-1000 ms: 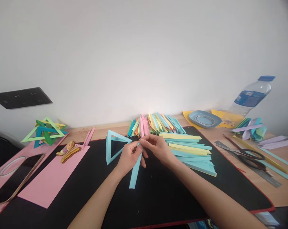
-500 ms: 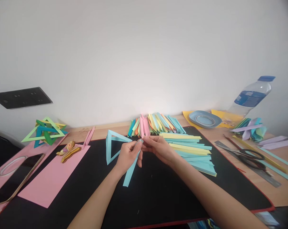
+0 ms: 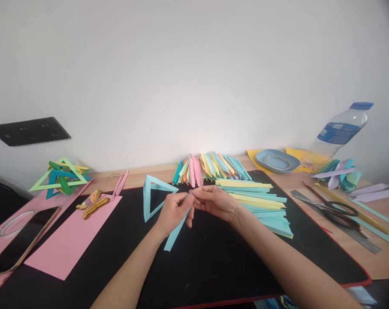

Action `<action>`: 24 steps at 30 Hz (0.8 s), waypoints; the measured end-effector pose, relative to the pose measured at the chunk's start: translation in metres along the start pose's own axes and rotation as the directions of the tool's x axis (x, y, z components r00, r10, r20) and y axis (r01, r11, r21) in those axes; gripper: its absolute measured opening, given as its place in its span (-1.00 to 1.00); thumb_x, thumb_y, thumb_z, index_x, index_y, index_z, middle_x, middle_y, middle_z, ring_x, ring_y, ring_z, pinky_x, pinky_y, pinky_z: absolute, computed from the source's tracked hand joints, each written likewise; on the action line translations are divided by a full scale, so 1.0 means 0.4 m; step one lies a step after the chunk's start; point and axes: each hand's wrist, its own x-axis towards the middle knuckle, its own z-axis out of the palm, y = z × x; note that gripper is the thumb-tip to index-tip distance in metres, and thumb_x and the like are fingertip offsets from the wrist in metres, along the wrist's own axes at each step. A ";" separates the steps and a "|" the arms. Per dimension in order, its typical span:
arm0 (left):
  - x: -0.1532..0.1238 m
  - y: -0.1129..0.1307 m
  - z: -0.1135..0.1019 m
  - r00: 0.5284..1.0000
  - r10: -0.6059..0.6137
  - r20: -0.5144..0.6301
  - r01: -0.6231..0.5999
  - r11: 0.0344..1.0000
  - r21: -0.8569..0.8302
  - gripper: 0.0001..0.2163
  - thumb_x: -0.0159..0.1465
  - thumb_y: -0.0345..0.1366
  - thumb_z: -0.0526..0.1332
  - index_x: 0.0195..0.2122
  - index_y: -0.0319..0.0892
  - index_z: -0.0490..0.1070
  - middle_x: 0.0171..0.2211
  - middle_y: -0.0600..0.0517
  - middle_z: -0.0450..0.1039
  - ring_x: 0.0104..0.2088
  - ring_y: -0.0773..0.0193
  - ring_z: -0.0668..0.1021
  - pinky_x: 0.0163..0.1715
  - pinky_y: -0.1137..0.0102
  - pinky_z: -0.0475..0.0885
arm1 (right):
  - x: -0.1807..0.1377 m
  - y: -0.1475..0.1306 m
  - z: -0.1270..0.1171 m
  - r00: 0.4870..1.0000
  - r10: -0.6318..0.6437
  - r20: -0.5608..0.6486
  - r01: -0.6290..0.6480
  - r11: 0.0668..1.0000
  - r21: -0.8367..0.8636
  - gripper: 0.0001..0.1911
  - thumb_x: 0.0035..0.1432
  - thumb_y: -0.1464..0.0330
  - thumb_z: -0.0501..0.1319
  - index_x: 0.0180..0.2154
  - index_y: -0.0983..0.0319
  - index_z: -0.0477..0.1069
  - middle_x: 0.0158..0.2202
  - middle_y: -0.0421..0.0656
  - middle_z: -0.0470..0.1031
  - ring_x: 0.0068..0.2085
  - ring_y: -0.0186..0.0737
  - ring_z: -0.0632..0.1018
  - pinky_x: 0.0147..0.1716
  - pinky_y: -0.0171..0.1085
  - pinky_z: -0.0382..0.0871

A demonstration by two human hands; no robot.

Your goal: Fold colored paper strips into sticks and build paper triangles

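Observation:
A light-blue paper strip [image 3: 176,235] hangs down from between my hands over the black mat [image 3: 194,262]. My left hand [image 3: 176,211] pinches it near its upper end. At that same end my right hand [image 3: 215,201] has its thumb and fingertips pressed together, touching the left fingertips; the strip's tip is mostly covered by the fingers. Just left of my hands stands a light-blue paper frame of triangles [image 3: 147,199]. To the right lie light-blue and yellow folded strips [image 3: 258,204], partly behind my right forearm.
Many-coloured folded strips [image 3: 210,168] line the wall. At left are a woven paper star [image 3: 64,178], pink paper [image 3: 68,244], a butterfly-shaped piece [image 3: 93,205] and a phone [image 3: 23,240]. At right are scissors [image 3: 337,216], a blue dish [image 3: 277,161] and a tilted water bottle [image 3: 340,131].
The strip's lower end has swung slightly left. My right hand has turned a little at the strip's upper end, and both hands still hold close together.

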 end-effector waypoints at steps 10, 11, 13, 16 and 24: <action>-0.002 0.007 0.004 1.000 -0.003 -0.005 0.003 1.000 -0.012 -0.61 0.27 -0.20 0.08 -0.68 -0.21 0.33 -0.77 0.11 0.34 -0.77 0.42 0.39 -0.61 0.49 0.30 | -0.002 -0.004 0.004 1.000 -0.001 -0.006 0.001 1.000 -0.018 -0.71 -0.19 0.26 0.44 -0.59 0.34 0.46 -0.62 -0.29 0.33 -0.48 -0.45 0.41 -0.30 -0.37 0.34; -0.002 0.007 0.004 1.000 -0.005 -0.009 0.004 1.000 -0.020 -0.61 0.27 -0.20 0.08 -0.68 -0.22 0.33 -0.77 0.11 0.34 -0.77 0.43 0.39 -0.59 0.48 0.31 | -0.002 -0.005 0.005 1.000 0.008 -0.003 -0.008 1.000 -0.007 -0.70 -0.17 0.24 0.43 -0.59 0.33 0.45 -0.61 -0.29 0.34 -0.48 -0.46 0.41 -0.30 -0.37 0.34; -0.003 0.007 0.004 1.000 -0.007 -0.020 0.007 1.000 -0.029 -0.61 0.27 -0.19 0.08 -0.68 -0.22 0.33 -0.76 0.11 0.34 -0.78 0.44 0.39 -0.55 0.48 0.34 | -0.002 -0.006 0.005 1.000 0.023 0.003 -0.023 1.000 0.009 -0.68 -0.14 0.21 0.41 -0.58 0.33 0.44 -0.60 -0.28 0.36 -0.48 -0.45 0.42 -0.30 -0.37 0.36; -0.004 0.006 0.005 1.000 -0.007 -0.027 0.006 1.000 -0.027 -0.61 0.27 -0.19 0.09 -0.68 -0.22 0.32 -0.76 0.12 0.34 -0.78 0.45 0.38 -0.55 0.49 0.34 | 0.000 -0.004 0.003 1.000 0.021 -0.009 -0.021 1.000 -0.002 -0.68 -0.14 0.21 0.42 -0.58 0.34 0.43 -0.60 -0.27 0.36 -0.48 -0.46 0.43 -0.29 -0.36 0.37; 0.001 0.000 0.005 1.000 -0.016 -0.009 0.016 1.000 0.000 -0.60 0.27 -0.18 0.08 -0.69 -0.21 0.30 -0.76 0.12 0.34 -0.78 0.44 0.39 -0.64 0.51 0.27 | 0.003 0.004 -0.004 0.993 -0.103 -0.059 0.094 0.987 -0.133 -0.67 -0.19 0.19 0.43 -0.55 0.35 0.50 -0.57 -0.25 0.40 -0.47 -0.45 0.42 -0.26 -0.32 0.36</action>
